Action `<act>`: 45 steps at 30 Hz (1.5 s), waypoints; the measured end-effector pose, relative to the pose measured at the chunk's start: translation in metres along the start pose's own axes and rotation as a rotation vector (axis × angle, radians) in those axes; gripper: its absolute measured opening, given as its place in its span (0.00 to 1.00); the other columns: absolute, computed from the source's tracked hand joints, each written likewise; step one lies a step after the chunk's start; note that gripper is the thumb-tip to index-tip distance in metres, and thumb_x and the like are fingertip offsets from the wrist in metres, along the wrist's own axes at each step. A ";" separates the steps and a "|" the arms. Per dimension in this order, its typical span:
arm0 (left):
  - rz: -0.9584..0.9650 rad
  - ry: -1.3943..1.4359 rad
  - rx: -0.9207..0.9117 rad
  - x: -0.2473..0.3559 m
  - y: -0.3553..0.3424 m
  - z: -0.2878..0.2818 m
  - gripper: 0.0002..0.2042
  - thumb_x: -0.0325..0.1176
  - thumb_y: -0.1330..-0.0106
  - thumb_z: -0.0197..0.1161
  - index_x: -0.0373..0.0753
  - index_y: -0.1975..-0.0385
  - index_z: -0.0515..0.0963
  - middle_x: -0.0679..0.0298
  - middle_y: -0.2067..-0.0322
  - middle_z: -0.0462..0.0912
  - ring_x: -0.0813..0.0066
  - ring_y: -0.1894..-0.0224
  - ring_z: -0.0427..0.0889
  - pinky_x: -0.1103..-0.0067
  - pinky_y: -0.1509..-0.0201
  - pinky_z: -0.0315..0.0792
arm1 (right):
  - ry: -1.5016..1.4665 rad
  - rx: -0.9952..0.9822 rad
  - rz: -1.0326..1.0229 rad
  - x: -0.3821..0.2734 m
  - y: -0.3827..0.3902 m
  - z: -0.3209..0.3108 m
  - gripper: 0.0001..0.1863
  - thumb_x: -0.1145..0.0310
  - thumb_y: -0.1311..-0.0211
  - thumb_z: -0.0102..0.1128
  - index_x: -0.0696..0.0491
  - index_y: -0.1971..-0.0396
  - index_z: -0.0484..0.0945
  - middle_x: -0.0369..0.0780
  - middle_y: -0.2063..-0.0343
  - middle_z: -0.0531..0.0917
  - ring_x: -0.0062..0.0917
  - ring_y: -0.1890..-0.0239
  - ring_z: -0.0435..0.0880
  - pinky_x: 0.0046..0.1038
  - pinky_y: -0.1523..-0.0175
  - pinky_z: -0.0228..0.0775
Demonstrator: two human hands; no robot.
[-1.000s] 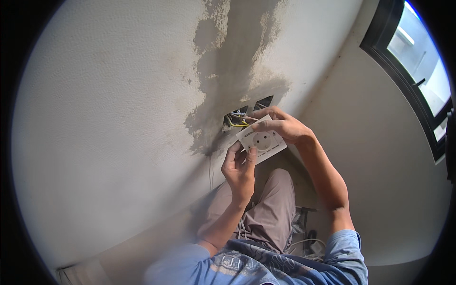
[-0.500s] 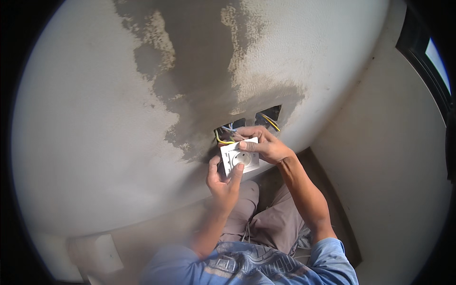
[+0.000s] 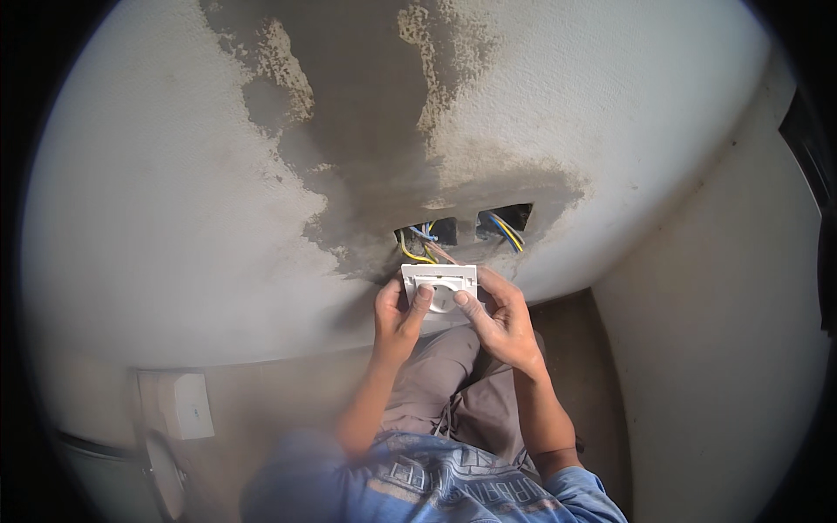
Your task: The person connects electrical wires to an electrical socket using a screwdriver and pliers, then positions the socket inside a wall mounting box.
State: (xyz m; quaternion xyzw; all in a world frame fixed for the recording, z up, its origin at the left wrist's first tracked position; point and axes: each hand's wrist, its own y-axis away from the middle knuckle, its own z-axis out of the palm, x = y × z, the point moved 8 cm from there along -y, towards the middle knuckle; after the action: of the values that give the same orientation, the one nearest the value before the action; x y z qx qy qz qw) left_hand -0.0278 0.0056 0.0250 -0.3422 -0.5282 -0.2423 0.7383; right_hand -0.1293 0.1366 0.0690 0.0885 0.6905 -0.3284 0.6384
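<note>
Between my two hands is a white wall socket [image 3: 445, 300] with a square frame and a round recessed face. My left hand [image 3: 401, 315] grips its left side, thumb on the front. On the opposite side my right hand [image 3: 504, 321] holds it the same way, its thumb pressed near the round face. Several wires [image 3: 420, 249], yellow-green, blue and pinkish, run from the left wall box [image 3: 445, 230] down behind the socket. Their ends at the back of the socket are hidden.
A second wall box [image 3: 516, 215] to the right has loose blue, yellow and grey wires [image 3: 507, 234] sticking out. Dark fresh plaster [image 3: 357, 131] covers part of the white wall. A white box [image 3: 187, 406] stands on the floor at lower left. A side wall [image 3: 706, 349] rises at right.
My right hand has come down from the socket's top edge and wires to its right side. The socket has been turned straighter, and the left wall box shows more fully.
</note>
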 end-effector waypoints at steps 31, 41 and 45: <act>0.248 -0.290 0.347 0.032 -0.007 0.009 0.16 0.40 0.24 0.62 0.31 0.67 0.81 0.74 0.80 0.74 0.89 0.74 0.66 0.82 0.72 0.61 | 0.043 0.155 -0.142 0.016 -0.014 -0.007 0.22 0.75 0.32 0.65 0.63 0.40 0.76 0.48 0.48 0.84 0.25 0.50 0.84 0.28 0.43 0.75; 0.239 -0.185 0.469 0.052 -0.004 0.036 0.24 0.46 0.22 0.58 0.29 0.73 0.80 0.68 0.82 0.76 0.85 0.76 0.68 0.78 0.74 0.65 | -0.006 0.087 -0.009 -0.033 -0.019 -0.021 0.15 0.70 0.31 0.67 0.64 0.51 0.82 0.41 0.58 0.88 0.20 0.55 0.84 0.24 0.47 0.74; 0.378 -0.327 0.510 0.044 -0.003 0.033 0.23 0.46 0.22 0.59 0.30 0.73 0.79 0.67 0.82 0.75 0.85 0.76 0.68 0.77 0.73 0.64 | 0.007 -0.009 -0.021 -0.014 -0.021 -0.024 0.15 0.69 0.32 0.67 0.63 0.51 0.82 0.40 0.59 0.88 0.19 0.56 0.83 0.25 0.47 0.75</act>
State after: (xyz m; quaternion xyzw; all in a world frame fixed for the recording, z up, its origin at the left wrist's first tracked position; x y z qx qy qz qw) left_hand -0.0359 0.0288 0.0743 -0.2729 -0.6105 0.0960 0.7373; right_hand -0.1578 0.1379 0.0891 0.0794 0.6950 -0.3318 0.6329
